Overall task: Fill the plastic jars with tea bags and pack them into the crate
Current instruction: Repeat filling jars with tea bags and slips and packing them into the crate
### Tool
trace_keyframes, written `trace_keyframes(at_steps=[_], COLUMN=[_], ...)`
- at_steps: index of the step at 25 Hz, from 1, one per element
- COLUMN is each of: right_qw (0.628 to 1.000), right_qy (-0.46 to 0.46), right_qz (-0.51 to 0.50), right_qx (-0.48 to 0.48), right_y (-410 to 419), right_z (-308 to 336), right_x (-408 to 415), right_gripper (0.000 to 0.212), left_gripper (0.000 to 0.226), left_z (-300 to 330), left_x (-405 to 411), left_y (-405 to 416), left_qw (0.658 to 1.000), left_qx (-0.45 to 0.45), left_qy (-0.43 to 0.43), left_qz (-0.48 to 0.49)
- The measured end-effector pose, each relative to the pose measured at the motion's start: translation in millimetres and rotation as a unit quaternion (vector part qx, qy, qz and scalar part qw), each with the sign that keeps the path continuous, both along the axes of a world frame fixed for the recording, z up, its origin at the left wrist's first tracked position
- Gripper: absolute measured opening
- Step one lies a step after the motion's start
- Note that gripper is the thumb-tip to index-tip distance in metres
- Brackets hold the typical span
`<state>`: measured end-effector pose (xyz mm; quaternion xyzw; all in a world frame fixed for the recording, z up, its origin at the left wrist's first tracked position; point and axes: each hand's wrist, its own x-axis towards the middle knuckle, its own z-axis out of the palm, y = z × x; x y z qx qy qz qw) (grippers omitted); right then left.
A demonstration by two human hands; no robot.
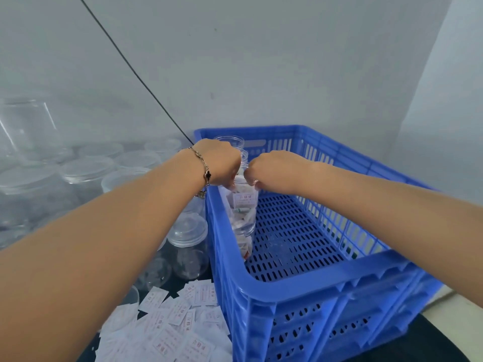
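A clear plastic jar (243, 212) filled with tea bags stands inside the blue crate (287, 288), against its left wall. My left hand (222, 163) grips the jar's top from the left. My right hand (271, 169) grips the top from the right, fingers curled. The lid is hidden under both hands. Behind this jar, in the crate's far left corner, two more clear jars (231, 142) show their rims. Loose white tea bags (172, 325) lie in a heap on the dark table, left of the crate.
Several empty clear jars with lids (188, 239) crowd the table left of the crate, up to the wall. A thin black cable (136, 74) runs down the wall to the crate's back corner. The crate floor (292, 244) is bare right of the jars.
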<state>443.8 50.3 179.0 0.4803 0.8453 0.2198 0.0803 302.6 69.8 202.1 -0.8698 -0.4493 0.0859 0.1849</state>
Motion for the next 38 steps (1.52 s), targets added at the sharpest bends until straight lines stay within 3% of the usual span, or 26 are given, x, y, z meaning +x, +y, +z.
trace_keyframes(at_steps=[3,6,8,11,15,19,22,29,32,34,35,37,38], right_qw=[0.999,0.979,0.967,0.963,0.951,0.95,0.956,0.955,0.95,0.921,0.887,0.803,0.774], right_qy=[0.051,0.199,0.249,0.268,0.307,0.297,0.271,0.267,0.288,0.382,0.451,0.569,0.601], right_qz=[-0.011,-0.031,-0.039,-0.024,0.041,0.094,0.108,0.131,0.117,0.043,-0.001,-0.071,-0.092], right_qx=[-0.009,-0.036,-0.034,-0.007,0.021,0.0,-0.005,-0.016,-0.026,-0.065,-0.1,-0.161,-0.178], right_y=[-3.0,-8.8,-11.4,-15.0,-18.2,-13.6,-1.3,28.0,46.7,63.9,71.4,86.3,93.3], right_z=[-3.1,6.3,17.6,39.2,72.6,91.9,100.7,97.1,88.8,82.4,77.9,66.4,61.6], right_x=[-1.0,-2.5,-1.8,-10.2,-49.7,-107.1,-145.7,-238.4,-279.4,-302.2,-311.0,-324.2,-328.7], right_gripper=[0.024,0.035,0.035,0.027,0.019,0.017,0.016,0.017,0.028,0.039,0.039,0.03,0.034], left_gripper=[0.03,0.032,0.032,0.025,0.023,0.023,0.023,0.033,0.052,0.059,0.061,0.067,0.072], left_z=[-1.0,1.8,8.3,32.0,81.2,110.7,115.8,95.8,72.3,57.3,48.6,29.2,21.2], left_x=[-1.6,-5.4,-9.5,-30.2,-110.6,-222.8,-292.2,-392.5,-401.0,-393.3,-385.4,-367.2,-358.8], left_y=[0.6,-0.2,-4.3,-14.8,-25.1,-45.0,-62.1,-70.8,-54.7,-34.3,-22.9,0.7,11.8], left_qw=[0.999,0.995,0.99,0.981,0.969,0.961,0.951,0.919,0.901,0.851,0.815,0.76,0.751], left_qx=[-0.02,-0.06,-0.067,-0.066,0.005,0.053,0.075,0.062,0.036,-0.006,-0.035,-0.066,-0.064], left_qy=[-0.031,-0.083,-0.12,-0.183,-0.241,-0.197,-0.144,-0.151,-0.259,-0.434,-0.514,-0.605,-0.619], left_qz=[0.003,-0.005,-0.016,-0.013,0.055,0.186,0.263,0.36,0.347,0.294,0.264,0.227,0.22])
